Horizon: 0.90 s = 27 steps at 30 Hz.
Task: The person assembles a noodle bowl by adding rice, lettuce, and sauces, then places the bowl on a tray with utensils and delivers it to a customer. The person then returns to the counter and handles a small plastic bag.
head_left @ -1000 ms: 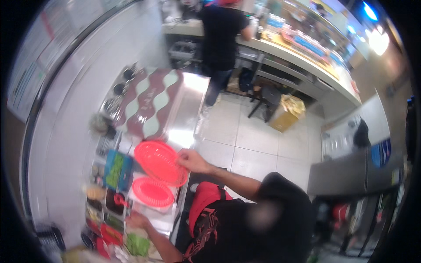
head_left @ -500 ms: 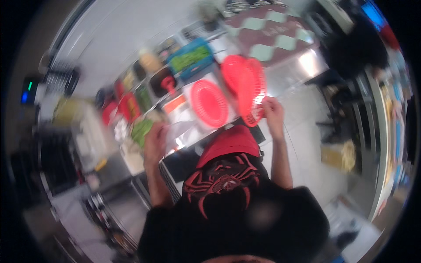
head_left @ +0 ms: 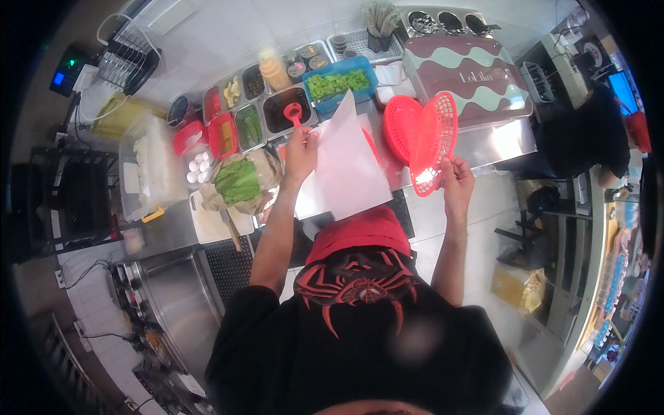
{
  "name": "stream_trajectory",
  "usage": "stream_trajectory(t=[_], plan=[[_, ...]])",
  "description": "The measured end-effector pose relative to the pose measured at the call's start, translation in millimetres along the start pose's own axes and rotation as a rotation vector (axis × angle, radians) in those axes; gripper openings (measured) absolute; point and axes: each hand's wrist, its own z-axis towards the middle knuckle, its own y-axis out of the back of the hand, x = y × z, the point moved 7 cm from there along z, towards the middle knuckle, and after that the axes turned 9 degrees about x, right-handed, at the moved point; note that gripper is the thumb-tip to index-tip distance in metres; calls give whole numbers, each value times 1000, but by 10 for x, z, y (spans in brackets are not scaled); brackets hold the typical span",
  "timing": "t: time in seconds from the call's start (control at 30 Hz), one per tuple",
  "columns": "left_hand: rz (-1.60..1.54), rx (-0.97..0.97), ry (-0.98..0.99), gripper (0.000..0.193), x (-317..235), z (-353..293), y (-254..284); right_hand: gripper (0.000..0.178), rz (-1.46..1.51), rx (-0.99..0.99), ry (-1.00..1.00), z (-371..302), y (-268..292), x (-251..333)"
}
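My left hand (head_left: 301,153) is closed on the edge of a white paper sheet (head_left: 348,162), which hangs upright over the counter. Partly hidden behind the sheet lies a red plastic basket (head_left: 373,146). My right hand (head_left: 456,182) pinches the near rim of another red oval basket (head_left: 445,124), tilted on its side with its slotted wall showing. Close against its left side sit more red baskets (head_left: 397,124), apparently stacked. Just beyond my left hand, a red ladle (head_left: 293,113) rests in a dark sauce pan (head_left: 277,105).
Left of my left hand are lettuce leaves (head_left: 237,182) on brown paper, eggs (head_left: 199,166), and a knife (head_left: 232,232) on a white board (head_left: 209,220). A blue bin (head_left: 322,106) of chopped greens stands behind. A patterned box (head_left: 477,83) sits far right; a person (head_left: 570,138) is beyond.
My left hand has moved up and right, bringing the paper across in front of the flat red basket. My right hand has shifted slightly right with its basket, which now leans farther from the others.
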Motion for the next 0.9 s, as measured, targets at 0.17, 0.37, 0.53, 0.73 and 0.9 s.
stream_trajectory(t=[0.17,0.37,0.53,0.73,0.9], plan=[[192,-22,-17,21,64,50,-108,21,-24,18,-11,-3,40,58],[276,-127,-84,21,199,91,-167,17,-91,141,-67,-7,-172,-44],[307,-131,-39,24,233,130,-244,17,-240,285,-12,147,-483,-451],[242,-262,24,34,326,-26,-227,27,-480,400,-54,156,-1144,-645],[109,-187,352,39,448,-547,-74,30,-636,391,-85,93,-1226,-516]])
